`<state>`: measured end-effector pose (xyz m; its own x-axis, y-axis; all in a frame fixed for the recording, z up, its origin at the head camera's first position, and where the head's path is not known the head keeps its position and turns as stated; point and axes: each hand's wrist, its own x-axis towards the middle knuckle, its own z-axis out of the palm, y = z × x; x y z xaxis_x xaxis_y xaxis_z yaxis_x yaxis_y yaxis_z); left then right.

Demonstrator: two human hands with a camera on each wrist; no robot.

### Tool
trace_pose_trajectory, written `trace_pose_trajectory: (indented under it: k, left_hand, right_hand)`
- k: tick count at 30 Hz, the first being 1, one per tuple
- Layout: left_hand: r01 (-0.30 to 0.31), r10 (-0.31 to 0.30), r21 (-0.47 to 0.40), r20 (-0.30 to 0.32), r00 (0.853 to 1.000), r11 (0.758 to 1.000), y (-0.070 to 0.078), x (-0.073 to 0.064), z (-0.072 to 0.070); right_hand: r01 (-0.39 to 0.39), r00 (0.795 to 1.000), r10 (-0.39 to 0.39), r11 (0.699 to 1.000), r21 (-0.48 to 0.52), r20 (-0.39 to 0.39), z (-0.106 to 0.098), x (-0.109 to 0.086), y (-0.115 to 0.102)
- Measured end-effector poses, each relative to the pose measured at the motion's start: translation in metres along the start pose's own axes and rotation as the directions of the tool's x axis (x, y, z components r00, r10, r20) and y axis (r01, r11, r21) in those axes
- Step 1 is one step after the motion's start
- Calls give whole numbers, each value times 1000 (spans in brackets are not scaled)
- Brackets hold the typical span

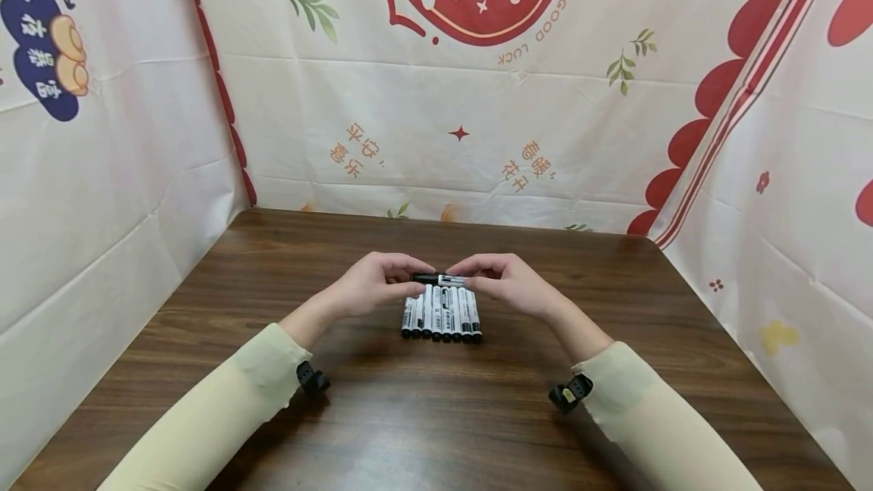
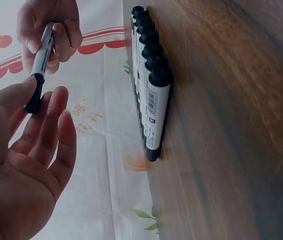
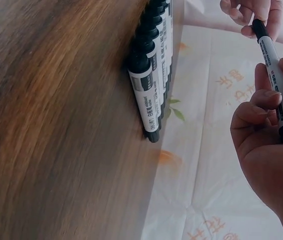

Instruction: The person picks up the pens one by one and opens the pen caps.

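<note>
Two hands: both are on one marker above the table; the left hand point(image 1: 375, 283) pinches one end, the right hand point(image 1: 511, 283) grips the barrel.
Left fingers: thumb and forefinger close on the black cap point(image 3: 260, 30), the other fingers loosely bent and spread apart.
Right fingers: curled round the white barrel, thumb against it, the plain black end near the palm.
Held marker point(image 3: 276, 75): lifted off the wood, lying crosswise between the hands, cap toward the left, just beyond the far ends of the row in the head view.
Row of markers point(image 1: 442, 313): eight white barrels side by side on the table, black ends toward the person; part of the far side is hidden by the hands.
Sleeves: pale, the left sleeve point(image 1: 211, 408) and right sleeve point(image 1: 661, 415) each with a small black device at the cuff.
Table point(image 1: 382, 400): dark brown, wood-grained, rounded at the far corners.
Cloth point(image 1: 409, 97): white, hung round three sides, printed with a red emblem point(image 1: 477, 21), leaves and lettering.
</note>
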<state>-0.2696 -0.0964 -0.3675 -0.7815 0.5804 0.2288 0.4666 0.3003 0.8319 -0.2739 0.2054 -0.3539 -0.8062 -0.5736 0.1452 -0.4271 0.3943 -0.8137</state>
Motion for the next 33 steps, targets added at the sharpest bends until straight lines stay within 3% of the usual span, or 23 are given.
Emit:
trace_pose_trajectory:
  k: [6,12,16,24,33]
  left_hand:
    - [-24,29,70,-70,997,997,1,1,4]
    - [-54,70,103,-160,985,993,1,1,6]
    - [-79,92,84,-166,982,993,-1,2,7]
    - [-96,100,29,-178,979,995,-2,1,10]
    - [-99,103,27,-178,979,995,-2,-1,10]
  right_hand:
    - [-3,1000,3,999,49,-11,2,2,-2]
    - [-70,997,72,994,82,-17,2,1,-1]
    - [-90,995,93,994,59,-35,2,0,-2]
    - [-58,997,58,998,1,-49,3,1,-5]
    - [35,998,-37,999,-39,-48,3,-1,-5]
